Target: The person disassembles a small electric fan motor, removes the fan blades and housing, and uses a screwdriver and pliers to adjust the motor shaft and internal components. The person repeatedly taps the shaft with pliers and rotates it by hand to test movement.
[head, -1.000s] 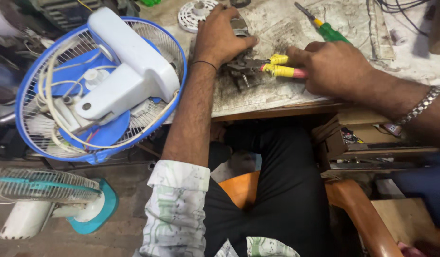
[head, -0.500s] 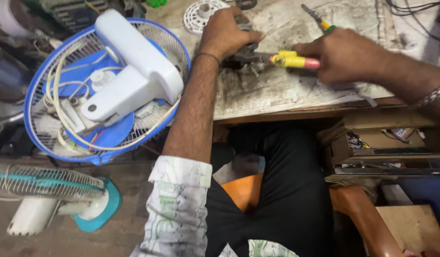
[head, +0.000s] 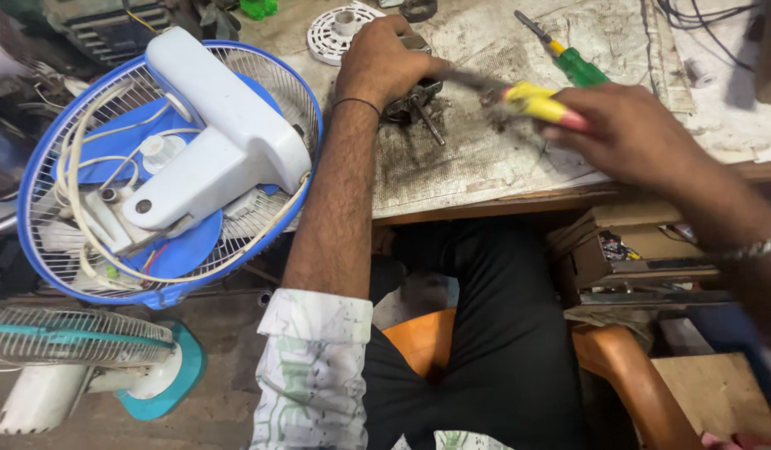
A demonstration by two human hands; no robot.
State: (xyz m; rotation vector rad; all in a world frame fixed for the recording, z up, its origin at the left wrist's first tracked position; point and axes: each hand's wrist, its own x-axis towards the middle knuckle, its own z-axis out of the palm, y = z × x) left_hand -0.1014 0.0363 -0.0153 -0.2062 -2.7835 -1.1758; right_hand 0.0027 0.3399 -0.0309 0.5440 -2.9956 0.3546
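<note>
Motor [head: 414, 100] under our left hand [head: 384, 62], far on the bench [head: 485, 167].
We judge it heavy, stiff and greasy; left hand clamps its body, shaft poking out. Right hand [head: 631, 133] is closed round yellow-handled pliers [head: 531, 102].

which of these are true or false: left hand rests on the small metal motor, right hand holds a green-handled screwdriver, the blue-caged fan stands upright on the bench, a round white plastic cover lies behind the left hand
1. The left hand rests on the small metal motor: true.
2. The right hand holds a green-handled screwdriver: false. It grips a yellow-and-red-handled tool; the green one lies untouched on the worn wooden bench.
3. The blue-caged fan stands upright on the bench: false. It lies tilted beside the bench, left of it.
4. A round white plastic cover lies behind the left hand: true.
</note>
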